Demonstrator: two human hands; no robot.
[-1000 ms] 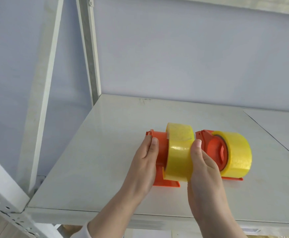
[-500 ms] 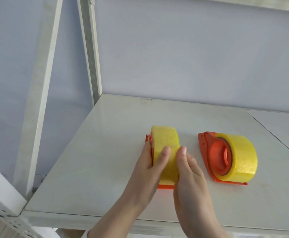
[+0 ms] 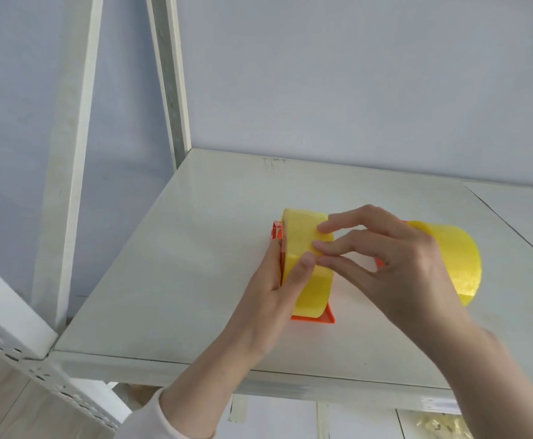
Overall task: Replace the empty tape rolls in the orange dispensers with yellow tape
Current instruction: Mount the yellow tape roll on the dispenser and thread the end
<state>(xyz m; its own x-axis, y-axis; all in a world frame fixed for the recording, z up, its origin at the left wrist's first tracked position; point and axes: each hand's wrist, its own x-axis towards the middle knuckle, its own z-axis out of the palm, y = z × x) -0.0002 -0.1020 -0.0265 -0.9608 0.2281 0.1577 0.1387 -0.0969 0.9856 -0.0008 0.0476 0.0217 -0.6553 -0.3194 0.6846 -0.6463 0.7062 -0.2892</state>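
Note:
Two orange dispensers stand on a white shelf (image 3: 170, 280), each with a yellow tape roll on it. My left hand (image 3: 277, 286) grips the left dispenser (image 3: 314, 319) from its left side, thumb pressed on the left yellow roll (image 3: 303, 239). My right hand (image 3: 395, 261) reaches across from the right, and its fingertips rest on that roll's outer face, fingers spread. The right yellow roll (image 3: 455, 261) shows behind my right hand, which hides most of its orange dispenser (image 3: 380, 264).
White metal uprights (image 3: 171, 74) rise at the shelf's back left corner, and a perforated rail (image 3: 21, 353) runs at the lower left. A grey wall backs the shelf. A seam (image 3: 512, 229) crosses the shelf at the right.
My right hand has lifted from the near side of the left roll to above it, fingers now spread on its face. My left hand has slid to the dispenser's left side.

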